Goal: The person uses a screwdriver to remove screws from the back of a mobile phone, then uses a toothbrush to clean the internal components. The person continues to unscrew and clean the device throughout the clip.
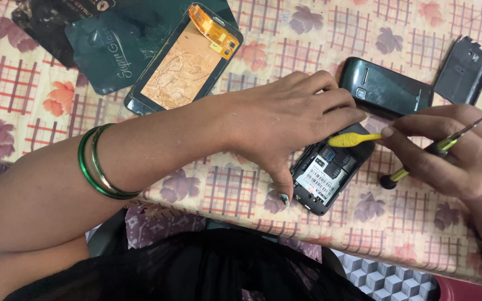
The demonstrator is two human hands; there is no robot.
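My left hand (291, 120) presses down on an opened black phone (330, 177) with its back off, thumb at the phone's lower edge and fingers over its top. My right hand (453, 150) pinches a yellow plastic pry tool (354, 139) whose tip sits at the phone's upper edge. The same hand also holds a thin screwdriver with a green and black handle (439, 147) tucked across the fingers. A white label shows inside the phone.
A black phone (385, 89) lies just behind, with a black back cover (464, 69) at the far right. A detached screen panel with an orange flex cable (188, 58) and dark flat packets (107, 44) lie at the far left. The table edge (364, 242) runs close below.
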